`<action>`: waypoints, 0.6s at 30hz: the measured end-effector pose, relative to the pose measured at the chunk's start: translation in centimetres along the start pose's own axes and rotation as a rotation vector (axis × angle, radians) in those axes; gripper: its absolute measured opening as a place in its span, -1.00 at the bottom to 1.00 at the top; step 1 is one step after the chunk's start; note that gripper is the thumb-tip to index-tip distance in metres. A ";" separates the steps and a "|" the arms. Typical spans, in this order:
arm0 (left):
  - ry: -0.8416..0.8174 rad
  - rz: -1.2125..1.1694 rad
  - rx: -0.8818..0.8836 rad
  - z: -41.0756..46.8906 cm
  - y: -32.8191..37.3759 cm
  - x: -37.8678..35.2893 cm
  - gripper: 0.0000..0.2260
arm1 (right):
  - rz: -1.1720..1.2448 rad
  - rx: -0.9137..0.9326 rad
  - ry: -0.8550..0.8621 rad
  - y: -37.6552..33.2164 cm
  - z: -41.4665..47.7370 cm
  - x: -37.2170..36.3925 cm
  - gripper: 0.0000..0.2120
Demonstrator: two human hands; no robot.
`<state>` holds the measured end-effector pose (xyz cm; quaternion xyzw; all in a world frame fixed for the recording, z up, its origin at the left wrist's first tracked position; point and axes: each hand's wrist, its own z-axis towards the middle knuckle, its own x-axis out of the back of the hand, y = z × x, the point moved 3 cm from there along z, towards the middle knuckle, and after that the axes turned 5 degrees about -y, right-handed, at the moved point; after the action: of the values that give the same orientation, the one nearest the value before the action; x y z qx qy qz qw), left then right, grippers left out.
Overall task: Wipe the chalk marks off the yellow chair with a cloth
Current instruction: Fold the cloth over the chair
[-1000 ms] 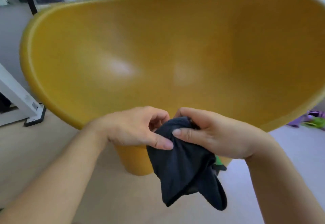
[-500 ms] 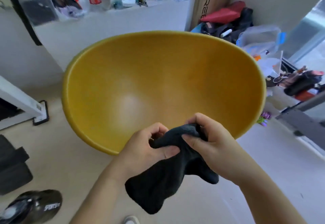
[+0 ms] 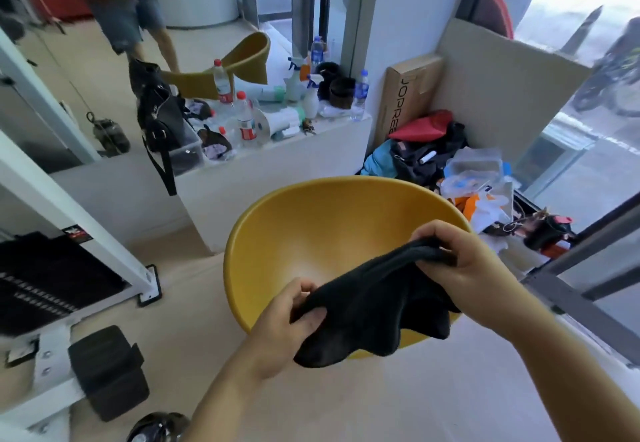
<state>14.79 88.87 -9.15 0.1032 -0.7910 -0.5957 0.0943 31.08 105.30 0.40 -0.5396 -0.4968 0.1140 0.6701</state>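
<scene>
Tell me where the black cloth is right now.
Head view, lower centre: the black cloth is gripped between the left hand and right hand, in front of the near rim of the yellow chair.

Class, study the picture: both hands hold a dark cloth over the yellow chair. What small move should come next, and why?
Probably bunch the black cloth into the right hand and lower it onto the seat of the yellow chair. The left hand grips it too, and it hangs between the hands, not pressed to the seat, so wiping cannot begin.
</scene>
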 end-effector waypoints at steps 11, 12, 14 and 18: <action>0.378 -0.771 -0.124 6.0 9.3 3.1 -0.80 | 0.346 -0.198 0.035 -0.9 5.5 -1.9 -0.95; 0.311 -0.805 -0.151 6.7 10.1 2.6 -0.73 | 0.533 -0.248 -0.018 -0.9 6.4 -2.4 -0.94; 0.220 -0.785 -0.183 8.0 11.4 1.5 -0.61 | 0.726 -0.281 -0.128 -0.7 8.2 -3.0 -0.78; 0.222 -0.639 -0.183 11.6 12.5 1.0 -0.48 | 0.787 -0.232 -0.261 0.0 12.1 -3.1 -0.59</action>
<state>10.00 102.63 -0.28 0.4010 -0.6468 -0.6487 -0.0026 20.03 110.58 -2.16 -0.7409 -0.3433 0.3715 0.4417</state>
